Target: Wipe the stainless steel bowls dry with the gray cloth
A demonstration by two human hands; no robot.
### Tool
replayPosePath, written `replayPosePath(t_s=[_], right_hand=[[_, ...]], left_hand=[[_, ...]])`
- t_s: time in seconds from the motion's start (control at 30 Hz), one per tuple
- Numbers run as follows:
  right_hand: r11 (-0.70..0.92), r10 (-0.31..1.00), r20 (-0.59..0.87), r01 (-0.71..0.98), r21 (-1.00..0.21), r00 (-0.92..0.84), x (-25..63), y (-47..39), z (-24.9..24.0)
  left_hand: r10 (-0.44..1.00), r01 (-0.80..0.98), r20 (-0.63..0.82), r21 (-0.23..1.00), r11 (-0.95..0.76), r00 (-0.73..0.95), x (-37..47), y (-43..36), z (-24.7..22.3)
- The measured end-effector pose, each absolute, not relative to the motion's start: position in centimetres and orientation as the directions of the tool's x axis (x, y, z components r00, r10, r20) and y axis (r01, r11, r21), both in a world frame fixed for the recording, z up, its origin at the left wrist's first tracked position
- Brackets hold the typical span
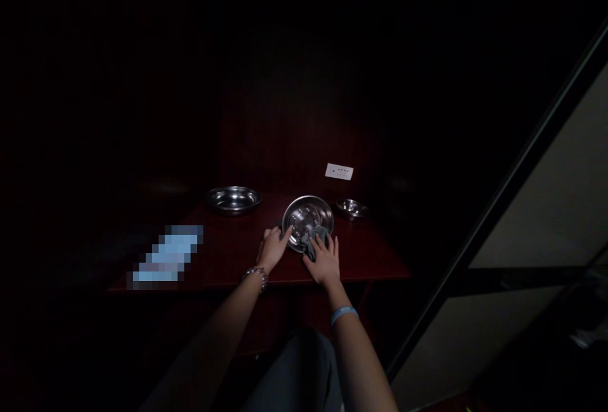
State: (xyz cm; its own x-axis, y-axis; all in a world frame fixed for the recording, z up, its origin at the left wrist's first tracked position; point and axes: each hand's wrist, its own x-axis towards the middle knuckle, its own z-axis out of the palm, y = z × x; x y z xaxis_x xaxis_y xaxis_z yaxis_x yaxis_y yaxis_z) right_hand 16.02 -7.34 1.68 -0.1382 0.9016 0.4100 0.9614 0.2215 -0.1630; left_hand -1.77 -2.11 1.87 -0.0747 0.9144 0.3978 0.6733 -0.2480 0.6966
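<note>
A shiny steel bowl (pixel 311 209) is tilted up over the dark red table (pixel 228 260), its inside facing me. My left hand (pixel 273 249) grips its left rim, thumb on the inner side and fingers behind. Against the lower right of the bowl, my right hand (pixel 325 261) presses a dark grey cloth (pixel 319 233), fingers spread over it. A bracelet circles my left wrist, and a light blue band is on my right. Part of the cloth lies inside the bowl under my fingertips.
A wider steel dish (pixel 234 199) rests at the back left, and a smaller one (pixel 352 209) at the back right. A blurred light blue patch (pixel 168 255) is on the left. Behind the table, a white socket plate (pixel 339 171) shows on the wall.
</note>
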Motion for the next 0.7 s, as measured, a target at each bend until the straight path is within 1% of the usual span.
replayPosePath(t_s=[0.1, 0.23, 0.37, 0.6, 0.7], right_hand=[[0.211, 0.908, 0.397, 0.965, -0.157, -0.134, 16.1, -7.3, 1.6], [0.204, 0.906, 0.405, 0.965, -0.167, -0.121, 16.1, -7.2, 1.5], [0.205, 0.912, 0.39, 0.966, -0.16, -0.129, 16.2, -7.1, 1.4], [0.224, 0.905, 0.402, 0.96, -0.168, -0.141, 16.3, -6.9, 1.2], [0.226, 0.905, 0.402, 0.959, -0.173, -0.141, 16.3, -6.9, 1.2]], left_hand=[[0.911, 0.708, 0.41, 0.656, -0.262, -0.043, -1.6, -2.5, 2.1], [0.904, 0.781, 0.424, 0.548, -0.299, 0.049, -1.4, -3.2, 2.3], [0.911, 0.828, 0.391, 0.462, -0.317, 0.131, -1.2, -3.6, 2.4], [0.918, 0.844, 0.366, 0.436, -0.312, 0.151, -1.2, -3.6, 2.4], [0.916, 0.836, 0.37, 0.444, -0.323, 0.157, -1.2, -3.6, 2.5]])
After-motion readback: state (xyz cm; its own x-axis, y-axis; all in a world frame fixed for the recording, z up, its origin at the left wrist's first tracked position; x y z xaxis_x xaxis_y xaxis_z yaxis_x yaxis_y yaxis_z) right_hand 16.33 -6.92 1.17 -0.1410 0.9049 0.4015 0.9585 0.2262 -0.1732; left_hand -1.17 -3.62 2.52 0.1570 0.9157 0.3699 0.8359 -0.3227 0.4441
